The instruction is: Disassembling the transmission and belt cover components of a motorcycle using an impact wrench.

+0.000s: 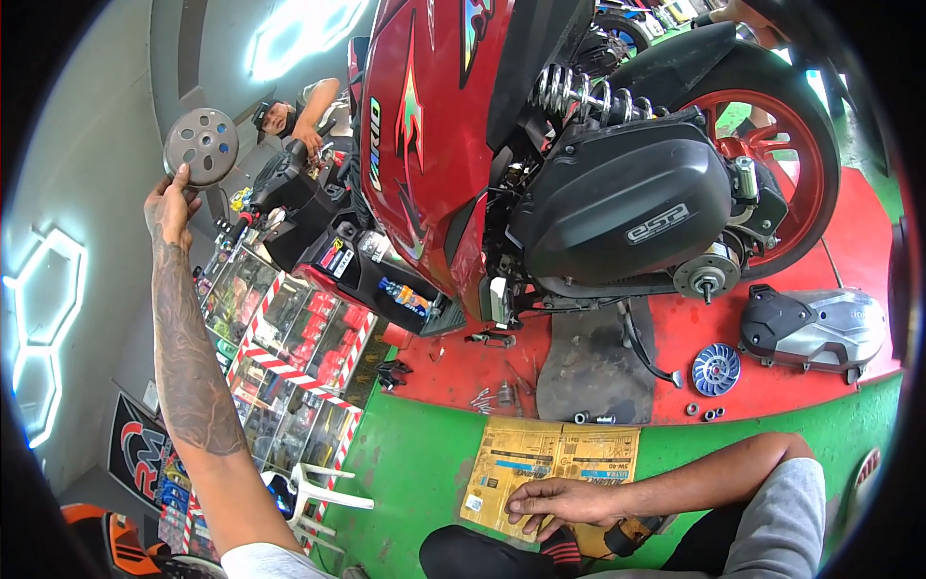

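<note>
My raised left hand [175,205] grips a round metal clutch bell [205,143] by its lower edge, arm stretched up at the far left. Several holes ring its face. Low at the centre right, my right hand [564,502] hangs with loose, slightly spread fingers and nothing in it, above a flattened cardboard sheet [492,449]. In front of me stands a red scooter [400,125] with a black transmission case [617,193]. A round hub with a protruding shaft [707,277] shows below the rear wheel [820,183].
A finned fan disc [716,370], a grey-black cover [815,328] and small metal rings [693,409] lie on the red platform [666,338]. Another person [309,121] is beyond the scooter. A glass display case [289,343] and a white chair [328,492] stand left.
</note>
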`<action>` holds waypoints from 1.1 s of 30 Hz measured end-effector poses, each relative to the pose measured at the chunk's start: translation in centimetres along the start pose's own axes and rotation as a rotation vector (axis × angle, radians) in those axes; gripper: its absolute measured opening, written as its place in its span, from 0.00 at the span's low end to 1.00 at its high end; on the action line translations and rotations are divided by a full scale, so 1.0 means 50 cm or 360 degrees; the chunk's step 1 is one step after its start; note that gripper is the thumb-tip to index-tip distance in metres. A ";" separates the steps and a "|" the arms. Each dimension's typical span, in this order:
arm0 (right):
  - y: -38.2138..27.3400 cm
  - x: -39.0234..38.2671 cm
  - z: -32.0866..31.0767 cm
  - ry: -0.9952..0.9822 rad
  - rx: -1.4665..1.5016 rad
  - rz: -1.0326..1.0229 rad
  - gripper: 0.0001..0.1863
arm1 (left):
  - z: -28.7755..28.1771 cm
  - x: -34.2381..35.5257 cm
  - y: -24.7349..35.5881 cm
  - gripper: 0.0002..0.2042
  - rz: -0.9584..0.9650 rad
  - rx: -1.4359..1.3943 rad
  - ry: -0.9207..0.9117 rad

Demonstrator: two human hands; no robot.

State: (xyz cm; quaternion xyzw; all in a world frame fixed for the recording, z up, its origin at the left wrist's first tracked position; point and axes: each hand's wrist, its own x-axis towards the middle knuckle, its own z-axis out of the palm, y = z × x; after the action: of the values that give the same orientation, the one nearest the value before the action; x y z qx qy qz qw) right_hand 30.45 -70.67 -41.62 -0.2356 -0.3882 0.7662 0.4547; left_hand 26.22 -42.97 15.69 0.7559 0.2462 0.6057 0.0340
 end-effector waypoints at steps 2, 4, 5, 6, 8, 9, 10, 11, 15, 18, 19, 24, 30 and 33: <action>-0.003 0.002 0.002 0.0024 0.0003 0.0022 0.23 | 0.001 -0.005 -0.001 0.28 0.0007 0.0018 0.0000; -0.002 0.005 0.004 0.0042 0.0004 0.0045 0.21 | -0.004 -0.008 -0.003 0.27 0.0061 0.0030 -0.0021; -0.001 0.007 0.004 0.0035 0.0000 0.0050 0.21 | -0.006 -0.010 -0.005 0.27 0.0058 0.0030 -0.0018; 0.000 0.008 0.004 0.0032 -0.0004 0.0051 0.22 | -0.005 -0.011 -0.006 0.27 0.0082 0.0045 -0.0009; 0.003 0.011 0.003 0.0034 0.0001 0.0059 0.22 | -0.003 -0.013 -0.007 0.27 0.0105 0.0055 -0.0001; 0.004 0.013 0.003 0.0026 0.0005 0.0067 0.22 | -0.007 -0.011 -0.009 0.27 0.0117 0.0088 0.0010; 0.004 0.014 0.004 0.0024 0.0001 0.0065 0.22 | -0.010 -0.008 -0.011 0.26 0.0130 0.0120 0.0020; 0.003 0.014 0.005 0.0024 -0.0012 0.0068 0.22 | -0.014 -0.005 -0.012 0.26 0.0133 0.0119 0.0024; 0.005 0.016 0.005 0.0027 -0.0050 0.0061 0.23 | 0.003 -0.008 -0.017 0.30 0.0163 0.0178 0.0006; 0.000 0.013 0.009 0.0037 -0.0081 0.0067 0.23 | 0.020 -0.008 -0.015 0.28 0.0224 0.0237 0.0067; 0.000 0.013 0.009 0.0038 -0.0081 0.0062 0.23 | 0.022 -0.005 -0.014 0.28 0.0247 0.0288 0.0078; 0.008 0.014 0.003 -0.0016 -0.0070 -0.0012 0.23 | 0.059 -0.008 0.006 0.30 0.0225 0.0442 0.0079; 0.019 0.017 -0.008 -0.0035 -0.0098 -0.0028 0.24 | 0.103 -0.004 0.039 0.30 0.0295 0.0611 0.0069; 0.014 0.012 -0.008 -0.0022 -0.0106 -0.0046 0.24 | 0.122 0.002 0.054 0.29 0.0311 0.0634 0.0057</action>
State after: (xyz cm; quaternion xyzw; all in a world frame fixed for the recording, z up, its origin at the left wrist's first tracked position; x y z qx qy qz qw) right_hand 30.12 -70.19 -42.43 -0.2397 -0.4199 0.7478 0.4550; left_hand 32.80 -43.80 15.12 0.7571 0.2871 0.5589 -0.1791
